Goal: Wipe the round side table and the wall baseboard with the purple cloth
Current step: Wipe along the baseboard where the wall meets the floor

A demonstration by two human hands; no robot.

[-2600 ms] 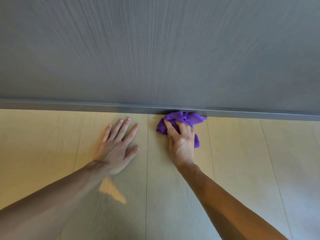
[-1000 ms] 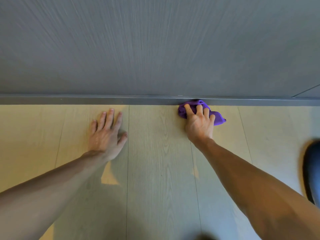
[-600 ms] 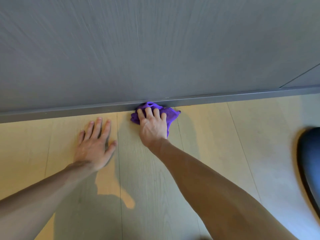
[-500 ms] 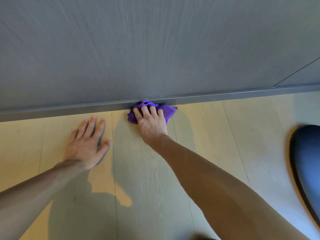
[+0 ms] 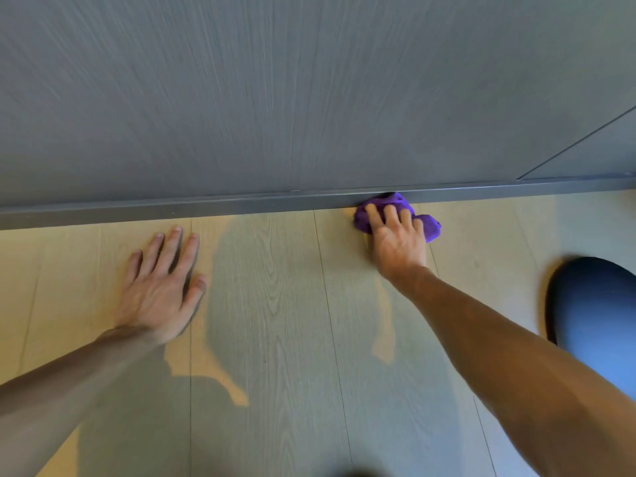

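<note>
Two hands: right hand [image 5: 397,242] presses purple cloth [image 5: 395,210] against baseboard [image 5: 206,206]; left hand [image 5: 161,287] flat, empty.

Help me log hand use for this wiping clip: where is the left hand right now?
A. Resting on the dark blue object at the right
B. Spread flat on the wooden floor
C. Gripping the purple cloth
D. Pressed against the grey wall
B: the left hand lies palm down with fingers spread on the floor, empty, while the right hand presses the purple cloth against the baseboard.
</note>
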